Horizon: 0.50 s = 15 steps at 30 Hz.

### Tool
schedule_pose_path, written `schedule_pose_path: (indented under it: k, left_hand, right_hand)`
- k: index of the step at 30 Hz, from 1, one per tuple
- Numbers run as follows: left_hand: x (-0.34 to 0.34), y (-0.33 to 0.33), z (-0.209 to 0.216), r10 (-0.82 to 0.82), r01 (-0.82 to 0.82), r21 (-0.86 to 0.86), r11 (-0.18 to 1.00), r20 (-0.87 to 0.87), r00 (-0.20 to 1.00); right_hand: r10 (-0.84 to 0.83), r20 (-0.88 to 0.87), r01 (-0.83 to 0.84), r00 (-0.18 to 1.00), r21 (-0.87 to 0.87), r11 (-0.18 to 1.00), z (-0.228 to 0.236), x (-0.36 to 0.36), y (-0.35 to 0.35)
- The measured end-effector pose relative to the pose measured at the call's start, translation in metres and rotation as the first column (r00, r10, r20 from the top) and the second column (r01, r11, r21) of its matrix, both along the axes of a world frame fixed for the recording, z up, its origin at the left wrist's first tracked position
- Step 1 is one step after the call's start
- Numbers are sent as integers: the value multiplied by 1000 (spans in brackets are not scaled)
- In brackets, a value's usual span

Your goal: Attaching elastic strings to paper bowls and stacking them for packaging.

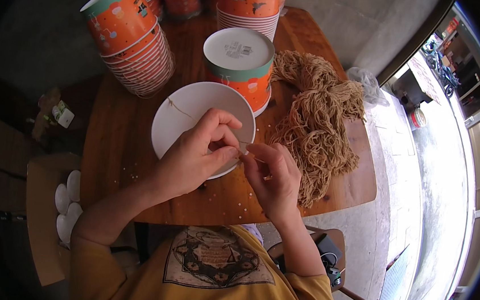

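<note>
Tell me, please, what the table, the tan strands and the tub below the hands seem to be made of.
Table: wood, apparently varnished, given its brown grain and sheen. Tan strands: perhaps matte cord, being thin and tangled. Tub: possibly coated paper or plastic, smooth white inside.

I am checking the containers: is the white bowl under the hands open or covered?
Open: the white bowl has no lid; its inside shows beyond the left hand, with a brown strand against it.
</note>
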State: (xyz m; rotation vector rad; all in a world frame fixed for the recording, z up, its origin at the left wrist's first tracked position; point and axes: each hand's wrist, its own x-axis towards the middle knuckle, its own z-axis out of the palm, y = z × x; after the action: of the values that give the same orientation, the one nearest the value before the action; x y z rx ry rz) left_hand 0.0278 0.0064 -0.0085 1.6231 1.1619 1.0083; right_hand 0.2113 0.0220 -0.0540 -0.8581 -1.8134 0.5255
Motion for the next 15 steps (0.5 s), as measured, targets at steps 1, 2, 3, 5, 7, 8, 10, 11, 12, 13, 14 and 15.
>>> schedule_pose_path:
  k: [1,2,3,5,7,8,10,11,12,13,14,15]
  left_hand:
    - [1,0,0,1,-1,-1,1000,6,1000]
    - [2,0,1,1,-1,-1,1000,6,1000]
    - [3,0,3,-3,3,-23,1000,2,1000]
    - [4,0,4,-4,4,-44,999,-2,1000]
    - [5,0,4,-14,15,-47,999,18,1000]
    - [5,1,4,-15,15,-47,999,19,1000]
    - [5,1,5,-19,19,-39,999,12,1000]
    - [5,1,4,-20,21,-38,999,12,1000]
    - [5,2,3,-29,30,-50,998,31,999]
    - [4,2,3,-34,37,-63,997,48,998]
    - [4,2,3,-32,35,-62,997,47,998]
    - [5,1,4,-33,37,-69,997,52,998]
  right_hand:
    - [-8,59,-1,998,150,989,0,1,3]
    - [-8,60,-1,998,150,989,1,3,5]
    - [-25,121,-2,992,213,977,2,5,6]
    - [-44,181,-8,982,277,961,5,7,7]
    - [-61,259,-23,964,308,951,7,9,6]
    - [-62,260,-22,964,309,951,7,9,7]
    - [-83,263,-13,961,343,939,6,10,7]
    - [-85,263,-12,961,344,939,3,8,6]
    - [-67,207,3,976,293,956,-2,5,4]
    - [-48,148,11,988,241,970,-6,2,2]
    - [-38,123,8,992,233,972,-8,1,0]
    - [-37,122,7,992,234,972,-9,-1,-1]
